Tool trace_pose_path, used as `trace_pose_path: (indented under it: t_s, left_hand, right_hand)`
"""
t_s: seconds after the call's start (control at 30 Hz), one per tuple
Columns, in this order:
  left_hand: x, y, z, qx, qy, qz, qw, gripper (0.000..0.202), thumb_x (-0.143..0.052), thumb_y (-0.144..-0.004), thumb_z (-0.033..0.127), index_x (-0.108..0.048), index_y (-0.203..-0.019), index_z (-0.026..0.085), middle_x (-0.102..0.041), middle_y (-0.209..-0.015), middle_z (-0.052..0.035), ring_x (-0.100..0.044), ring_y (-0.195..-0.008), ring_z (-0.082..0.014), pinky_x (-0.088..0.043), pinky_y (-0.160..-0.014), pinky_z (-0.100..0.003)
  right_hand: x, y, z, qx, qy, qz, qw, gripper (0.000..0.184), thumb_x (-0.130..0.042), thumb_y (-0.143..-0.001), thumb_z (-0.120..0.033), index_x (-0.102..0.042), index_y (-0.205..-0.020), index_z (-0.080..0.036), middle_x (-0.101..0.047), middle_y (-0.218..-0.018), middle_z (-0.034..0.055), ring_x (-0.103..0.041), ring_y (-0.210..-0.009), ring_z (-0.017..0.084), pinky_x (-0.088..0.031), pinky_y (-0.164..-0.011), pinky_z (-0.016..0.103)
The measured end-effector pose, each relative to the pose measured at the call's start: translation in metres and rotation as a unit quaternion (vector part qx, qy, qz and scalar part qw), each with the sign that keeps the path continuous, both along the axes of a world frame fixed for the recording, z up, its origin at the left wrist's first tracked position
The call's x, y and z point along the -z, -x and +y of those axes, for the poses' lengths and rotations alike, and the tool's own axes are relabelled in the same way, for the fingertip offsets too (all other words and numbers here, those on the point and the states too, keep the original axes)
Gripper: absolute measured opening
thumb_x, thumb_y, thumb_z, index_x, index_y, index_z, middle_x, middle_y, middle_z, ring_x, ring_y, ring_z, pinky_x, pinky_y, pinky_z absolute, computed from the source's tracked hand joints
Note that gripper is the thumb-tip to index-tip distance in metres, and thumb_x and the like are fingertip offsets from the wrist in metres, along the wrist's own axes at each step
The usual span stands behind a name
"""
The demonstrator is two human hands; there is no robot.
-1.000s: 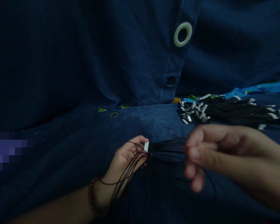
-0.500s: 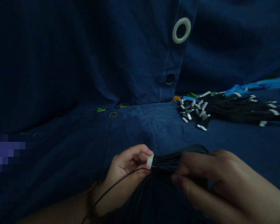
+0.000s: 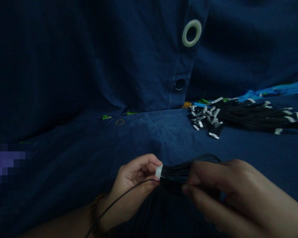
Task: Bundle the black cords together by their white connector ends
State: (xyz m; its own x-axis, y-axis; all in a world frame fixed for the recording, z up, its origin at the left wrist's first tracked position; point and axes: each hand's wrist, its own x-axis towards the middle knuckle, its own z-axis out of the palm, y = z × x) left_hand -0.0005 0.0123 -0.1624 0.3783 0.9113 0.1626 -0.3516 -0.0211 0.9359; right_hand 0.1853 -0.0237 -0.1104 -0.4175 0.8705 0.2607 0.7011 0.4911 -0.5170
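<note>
Between the thumb and fingers of my left hand (image 3: 134, 188) is a small white connector (image 3: 158, 172). Several thin black wires (image 3: 175, 170) run from its right side toward my right hand (image 3: 228, 191). My right hand is closed in a pinch on a black wire, close to the connector; its fingertips partly cover the bundle. One loose black wire (image 3: 124, 195) curves from the left thumb down across the wrist. More black wires hang below the hands, dim and hard to separate.
Finished-looking black wire bundles (image 3: 248, 115) with white connectors lie at the right on the blue cloth (image 3: 149, 132). Behind them are blue wires (image 3: 275, 91). A rubber band (image 3: 120, 122) and green scraps (image 3: 106, 117) lie along the fold. A hanging cloth has a pale ring (image 3: 192, 33).
Both hands hold almost the same pose on the connector and wires. The whole view has shifted very slightly.
</note>
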Motion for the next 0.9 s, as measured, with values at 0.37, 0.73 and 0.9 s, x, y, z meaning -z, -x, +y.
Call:
trace_pose_path:
  t_s: [0.37,0.73,0.9]
  left_hand:
    - [-0.002,0.000,0.001,0.003,0.019,0.010,1.000,0.019,-0.067,-0.067,0.011,-0.068,-0.079,0.026,-0.063,-0.064,0.0070,-0.053,-0.058,-0.0013,-0.039,-0.053,-0.006]
    - [-0.005,0.000,-0.001,-0.006,0.021,0.050,0.998,0.017,-0.067,-0.067,0.012,-0.067,-0.079,0.024,-0.061,-0.065,0.0061,-0.053,-0.060,-0.0031,-0.040,-0.056,-0.009]
    - [-0.001,0.001,0.000,0.006,0.019,0.050,0.999,0.019,-0.066,-0.068,0.013,-0.066,-0.082,0.026,-0.061,-0.069,0.0053,-0.054,-0.064,-0.0039,-0.039,-0.058,-0.010]
  right_hand:
    - [0.006,-0.002,0.000,-0.008,-0.002,0.018,1.000,0.019,-0.042,-0.076,-0.015,-0.050,-0.061,-0.024,-0.052,-0.046,-0.0068,-0.047,-0.037,0.008,-0.028,-0.035,0.021]
    - [-0.001,0.002,0.003,0.000,0.053,-0.032,0.998,0.020,-0.040,-0.079,-0.021,-0.052,-0.064,-0.022,-0.056,-0.051,-0.0023,-0.049,-0.039,0.010,-0.029,-0.036,0.020]
    - [0.009,0.004,0.000,0.011,-0.025,-0.073,0.997,0.016,-0.041,-0.081,-0.020,-0.051,-0.069,-0.022,-0.056,-0.058,-0.0016,-0.052,-0.047,0.012,-0.032,-0.042,0.022]
